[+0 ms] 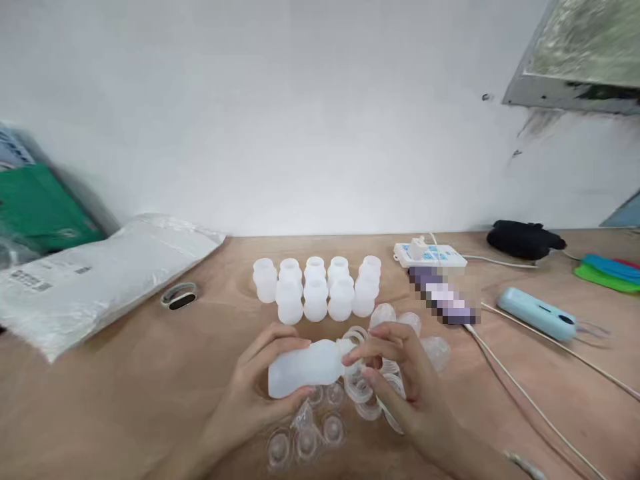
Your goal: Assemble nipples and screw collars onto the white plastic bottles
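Observation:
My left hand is closed round a frosted white baby bottle, which lies sideways with its neck to the right. At that neck, the fingers of my right hand are bent in a pinch; whatever is between them is hidden or too clear to make out. Below the bottle lie several clear bottle nipples. Clear collar rings are heaped beside and partly under my right hand. Clear domed caps lie just beyond it. Several more frosted bottles stand upright in rows behind.
On the left lies a white plastic parcel, near a wristband. A white power strip, a partly blurred phone, a light blue device and a white cable are on the right. A black pouch rests by the wall.

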### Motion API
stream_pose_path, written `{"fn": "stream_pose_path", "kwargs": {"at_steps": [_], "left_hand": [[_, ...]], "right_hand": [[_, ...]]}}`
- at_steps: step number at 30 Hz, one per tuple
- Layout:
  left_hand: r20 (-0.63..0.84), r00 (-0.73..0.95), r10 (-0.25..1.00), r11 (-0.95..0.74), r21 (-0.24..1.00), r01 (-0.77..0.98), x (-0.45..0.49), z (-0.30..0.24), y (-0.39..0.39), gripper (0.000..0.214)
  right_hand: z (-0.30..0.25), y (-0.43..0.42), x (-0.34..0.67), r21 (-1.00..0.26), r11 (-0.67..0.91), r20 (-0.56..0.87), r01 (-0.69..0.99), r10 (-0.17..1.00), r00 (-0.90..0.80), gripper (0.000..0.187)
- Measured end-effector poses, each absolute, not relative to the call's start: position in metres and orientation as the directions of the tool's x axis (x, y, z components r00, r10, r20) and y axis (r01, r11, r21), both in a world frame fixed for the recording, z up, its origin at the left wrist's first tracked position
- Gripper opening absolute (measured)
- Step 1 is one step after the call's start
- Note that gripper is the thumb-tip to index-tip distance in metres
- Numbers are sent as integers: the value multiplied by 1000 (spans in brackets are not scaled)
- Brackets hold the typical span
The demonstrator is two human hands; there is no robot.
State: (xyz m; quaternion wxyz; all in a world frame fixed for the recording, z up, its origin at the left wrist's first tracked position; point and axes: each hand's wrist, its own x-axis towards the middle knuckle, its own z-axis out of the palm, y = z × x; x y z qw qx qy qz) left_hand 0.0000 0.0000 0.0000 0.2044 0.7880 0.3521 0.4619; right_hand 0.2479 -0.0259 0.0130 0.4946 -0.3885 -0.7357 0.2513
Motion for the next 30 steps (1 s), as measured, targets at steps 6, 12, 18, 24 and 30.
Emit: {"fn": "stream_pose_path", "kwargs": {"at_steps": [6,12,18,24,30], "left_hand": [[555,274,786,-618,731,291,0,6,0,33],[488,204,849,-522,835,176,1,1,2,23],[517,229,825,-552,825,124,6,0,-2,24],[606,279,745,-664,717,213,7,6,-10,29],[640,262,722,-691,647,323,3,7,-7,28]], "right_hand": [[17,-26,249,-849,488,433,202,863,-261,43],[20,-21,245,-708,628,521,322,773,-362,52],[25,-27,251,-435,753,625,494,647,-436,32],[27,-31,253,-341,780,683,524,589,-432,29],[31,-27,256,-445,740,601,505,665,-444,36]]}}
